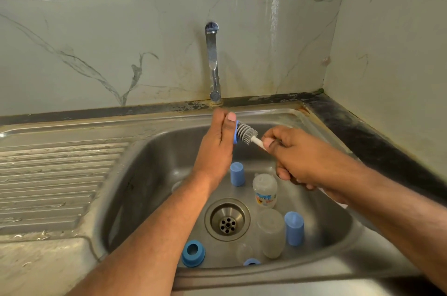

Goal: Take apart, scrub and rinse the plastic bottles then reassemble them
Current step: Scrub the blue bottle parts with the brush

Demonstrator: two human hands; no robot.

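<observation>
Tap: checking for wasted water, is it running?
No, no stream falls from the tap into the sink while the brush scrubs a blue ring.

Head-worn view down over sink [314, 269]

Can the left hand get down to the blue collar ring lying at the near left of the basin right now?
Probably not yet: the left hand is holding a blue bottle part against the brush. The path down to the ring looks open, with nothing lying over it.
</observation>
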